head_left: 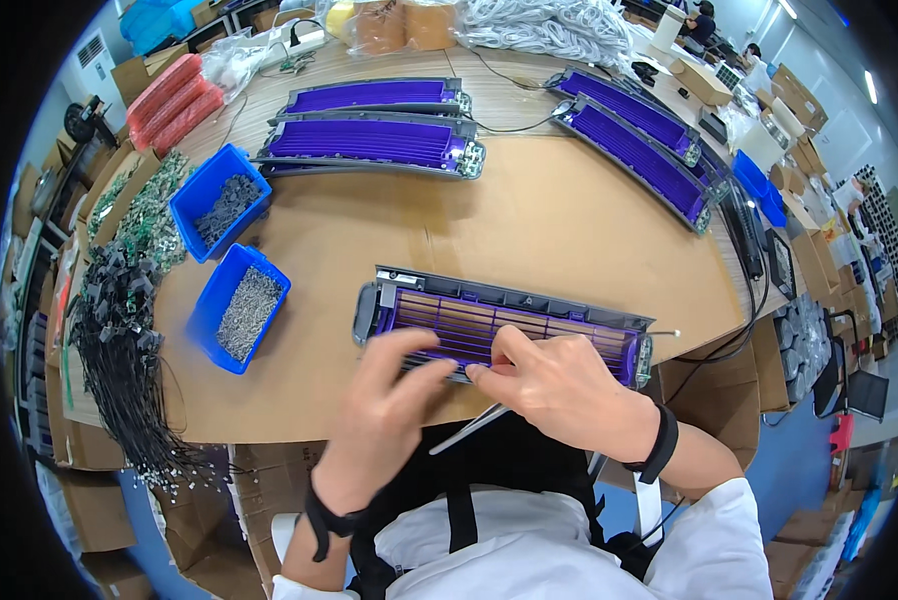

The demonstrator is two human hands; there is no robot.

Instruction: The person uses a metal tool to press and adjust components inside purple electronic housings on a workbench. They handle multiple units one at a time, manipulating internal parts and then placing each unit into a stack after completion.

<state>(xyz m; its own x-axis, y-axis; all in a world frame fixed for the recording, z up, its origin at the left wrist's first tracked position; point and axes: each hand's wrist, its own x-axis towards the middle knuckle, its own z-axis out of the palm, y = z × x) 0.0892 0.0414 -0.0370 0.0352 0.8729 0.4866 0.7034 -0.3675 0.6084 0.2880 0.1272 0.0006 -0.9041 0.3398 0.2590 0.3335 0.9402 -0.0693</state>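
Observation:
A long grey housing with a purple slatted insert (529, 318) lies at the table's near edge, a small circuit board (645, 362) at its right end. My right hand (569, 388) rests over its near side, fingers pinched, with what look like silver tweezers (469, 428) sticking out below the palm. The fingertips hide what they touch on the housing. To the left, my left hand (384, 405) hovers at the housing's near edge, smeared by motion, its thumb and fingers apart and nothing visible between them. A thin rod (664, 332) juts past the housing's right end.
Similar purple-lined housings lie at the back left (369, 145) and back right (639, 160). Two blue bins (214, 262) of small grey parts stand at left, beside bundled black cables (119, 330) and a box of green circuit boards (149, 215). A black cable (734, 345) hangs off the right edge.

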